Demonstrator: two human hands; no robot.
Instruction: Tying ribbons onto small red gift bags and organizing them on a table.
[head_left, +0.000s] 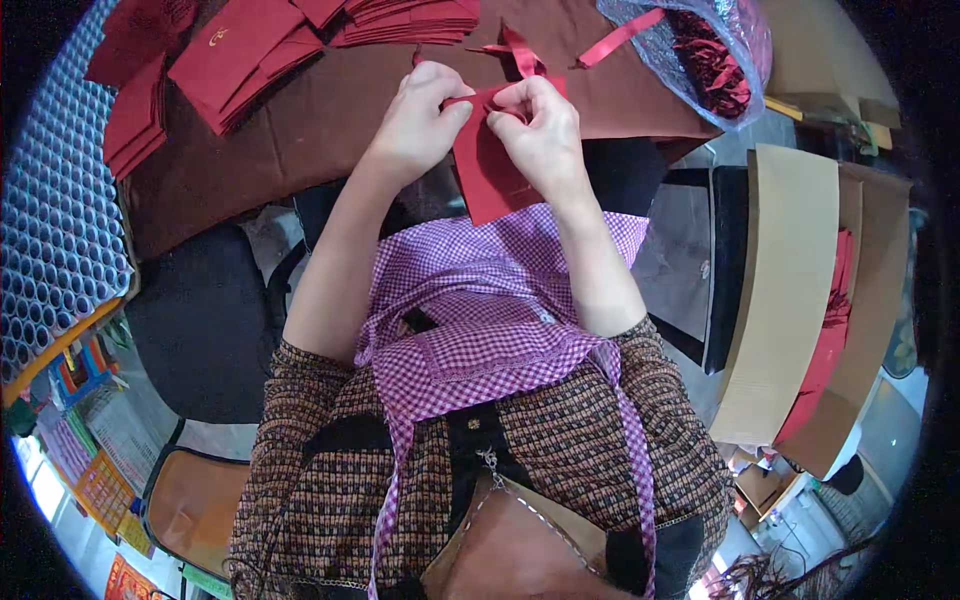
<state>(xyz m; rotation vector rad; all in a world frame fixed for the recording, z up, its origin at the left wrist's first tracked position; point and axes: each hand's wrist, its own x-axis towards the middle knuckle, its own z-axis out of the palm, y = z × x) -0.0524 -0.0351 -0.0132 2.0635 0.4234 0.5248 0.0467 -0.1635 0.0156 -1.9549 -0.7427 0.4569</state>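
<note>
Both my hands are closed on a flat red paper envelope or card (pixel 488 180), which hangs down past the table's front edge above my lap. My left hand (pixel 425 120) pinches its upper left edge between thumb and fingers. Close beside it, my right hand (pixel 540 130) pinches near the top, with thumb and fingertips together. A red ribbon (pixel 522 55) sticks up just beyond my right fingertips, its ends loose on the brown tablecloth (pixel 300 130). Whether the ribbon passes through the red piece is hidden by my fingers.
Stacks of red folded pieces (pixel 240 60) lie at the far left. A clear plastic bag (pixel 745 105) of red ribbons sits far right, a loose ribbon strip (pixel 620 38) beside it. An open cardboard box (pixel 780 300) holding red pieces stands right. A black chair (pixel 205 320) is left.
</note>
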